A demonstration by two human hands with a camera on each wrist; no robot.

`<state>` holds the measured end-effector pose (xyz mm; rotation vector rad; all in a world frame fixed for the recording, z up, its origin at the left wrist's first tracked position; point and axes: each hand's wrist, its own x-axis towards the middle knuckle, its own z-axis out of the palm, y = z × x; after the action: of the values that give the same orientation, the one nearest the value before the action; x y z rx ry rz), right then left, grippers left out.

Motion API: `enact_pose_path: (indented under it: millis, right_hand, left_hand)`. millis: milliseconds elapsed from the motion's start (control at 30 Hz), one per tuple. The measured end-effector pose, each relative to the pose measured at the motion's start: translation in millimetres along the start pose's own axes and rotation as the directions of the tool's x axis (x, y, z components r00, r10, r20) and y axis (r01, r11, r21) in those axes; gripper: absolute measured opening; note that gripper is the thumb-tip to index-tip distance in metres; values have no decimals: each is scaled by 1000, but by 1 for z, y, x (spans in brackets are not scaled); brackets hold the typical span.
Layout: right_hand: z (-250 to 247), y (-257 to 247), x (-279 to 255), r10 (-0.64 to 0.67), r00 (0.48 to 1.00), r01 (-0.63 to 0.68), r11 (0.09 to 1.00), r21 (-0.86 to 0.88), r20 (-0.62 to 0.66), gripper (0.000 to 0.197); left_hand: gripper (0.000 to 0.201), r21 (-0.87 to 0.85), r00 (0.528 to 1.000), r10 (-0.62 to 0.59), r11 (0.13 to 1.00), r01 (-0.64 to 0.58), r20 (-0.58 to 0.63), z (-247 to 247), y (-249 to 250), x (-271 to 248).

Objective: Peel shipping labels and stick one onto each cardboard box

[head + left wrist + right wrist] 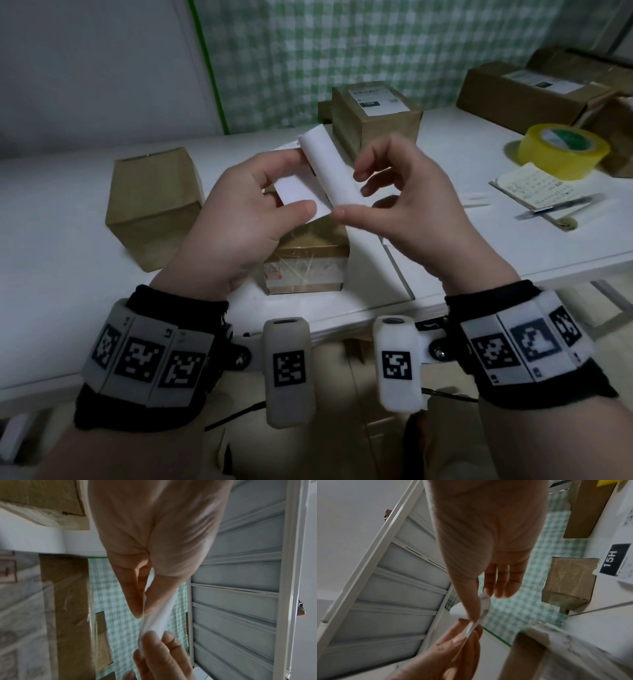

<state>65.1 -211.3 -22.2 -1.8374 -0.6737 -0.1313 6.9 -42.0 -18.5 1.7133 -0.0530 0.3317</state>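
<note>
Item, frame centre: I see the shipping label point(301, 186) raised above the table point(496, 240). My left hand point(246, 209) pinches its flat part; my right hand point(407, 202) pinches its curled-over strip. Centre-left: unlabelled cardboard box point(154, 205). Upper centre: labelled box point(376, 113). Right: yellow tape roll point(563, 150).

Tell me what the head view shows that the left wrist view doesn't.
Only the head view shows the yellow tape roll, the labelled box behind the hands, and the bare box at left on the white table. Only the left wrist view shows the white slatted panel. Both show the left hand and right hand pinching the white label sheet, and the green checked cloth.
</note>
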Motion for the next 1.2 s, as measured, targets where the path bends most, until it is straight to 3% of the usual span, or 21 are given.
enact_pose_path:
  millis: [233,433,600,767,867,967,1100,1200]
  right_hand:
    - [5,2,7,89,977,-43,972,230,-193,24]
    - [9,-2,10,134,963,-38,927,374,-233,15]
    - [14,0,14,203,933,-73,915,396,-296,13]
    - [16,-1,14,195,960,-83,883,462,-201,7]
    - [15,0,13,171,977,-94,886,453,-132,22]
    - [18,3,14,187,970,-106,900,422,-156,27]
    - [20,5,14,196,961,-104,911,400,-197,31]
    - [22,3,13,194,966,-113,913,393,-173,19]
  left_hand:
    - [59,-14,997,-7,1000,8,72,-6,0,-2]
    - [29,-44,997,-63,997,65,42,-10,-1,-1]
    - [33,28,998,-31,999,29,63,-14,1,-4]
    - [44,-28,983,-64,997,69,170,-20,3,-9]
    - [60,-3,973,-120,992,123,197,-21,5,-12]
    - [67,40,966,-158,987,153,203,-21,5,-13]
    - [64,81,975,-144,988,132,170,-23,4,-12]
    - [56,87,981,-128,989,116,143,-22,2,-10]
